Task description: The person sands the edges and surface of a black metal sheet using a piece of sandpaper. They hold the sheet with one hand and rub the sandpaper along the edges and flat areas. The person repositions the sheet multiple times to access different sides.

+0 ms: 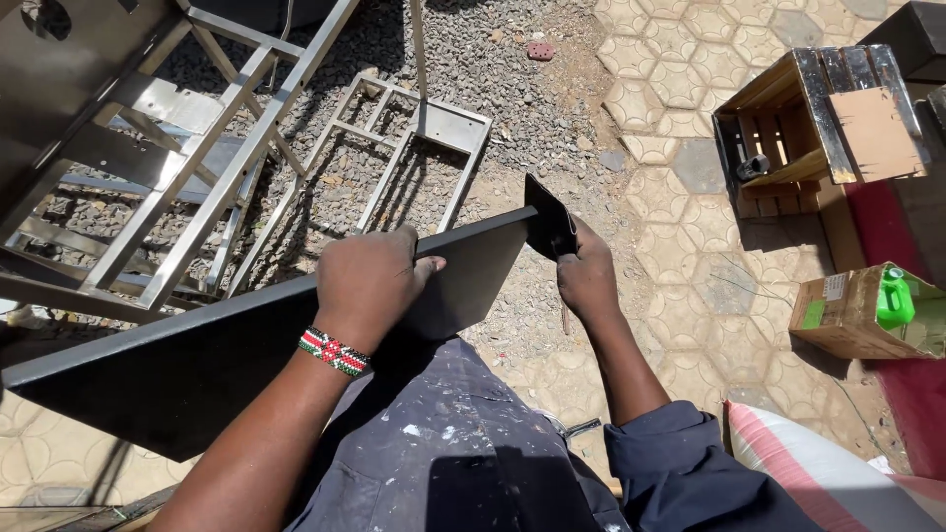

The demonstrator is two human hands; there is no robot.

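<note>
Right hand [588, 279] fingers behind dark metal sheet [246, 345]

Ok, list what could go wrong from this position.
1. The left hand grips the bare top edge of the dark metal sheet, which may cut the palm.
2. The right hand holds the small bent end flap; a slip could pinch fingers.
3. The long sheet rests across the lap and might tip onto the paving.

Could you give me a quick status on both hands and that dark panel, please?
Left hand gripping dark panel top edge. Right hand pressing small dark tool at panel's far end. Steel frames beyond, clear.
</note>
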